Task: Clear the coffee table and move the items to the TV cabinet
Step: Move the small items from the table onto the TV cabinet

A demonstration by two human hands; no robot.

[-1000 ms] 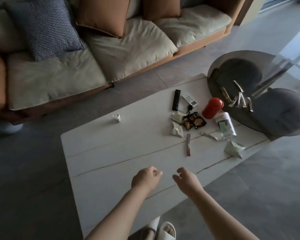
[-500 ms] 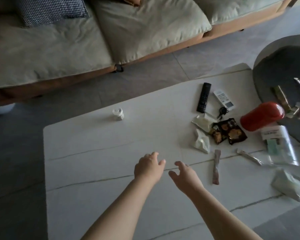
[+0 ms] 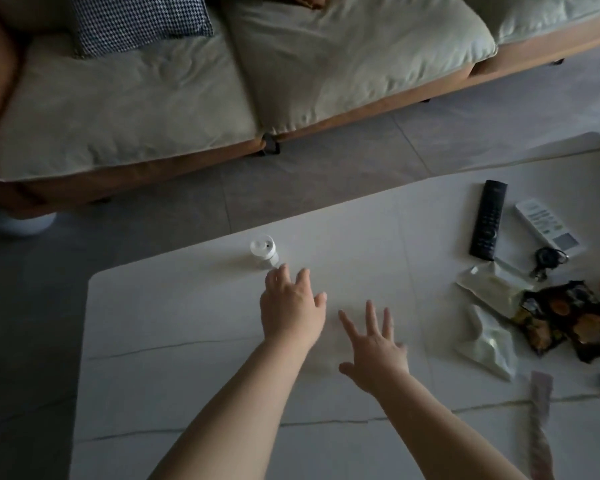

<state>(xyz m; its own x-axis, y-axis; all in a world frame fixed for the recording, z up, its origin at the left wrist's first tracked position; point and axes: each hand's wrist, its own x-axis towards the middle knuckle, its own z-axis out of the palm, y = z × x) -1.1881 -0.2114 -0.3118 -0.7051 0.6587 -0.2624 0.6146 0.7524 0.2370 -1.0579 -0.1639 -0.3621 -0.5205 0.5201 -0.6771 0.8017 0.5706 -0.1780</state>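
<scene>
Coffee table (image 3: 187,393): uncleared. Small white bottle (image 3: 263,251): upright near far edge, apart from remotes and wrappers at right. Left hand (image 3: 291,313): fingers spread, empty, tips just short of bottle. Right hand (image 3: 374,351): splayed, empty. Step, as judged: first pickup. Next: closing round bottle without tipping.

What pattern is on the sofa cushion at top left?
A small dark-and-white houndstooth-like check on the cushion, seen in the head view.
</scene>
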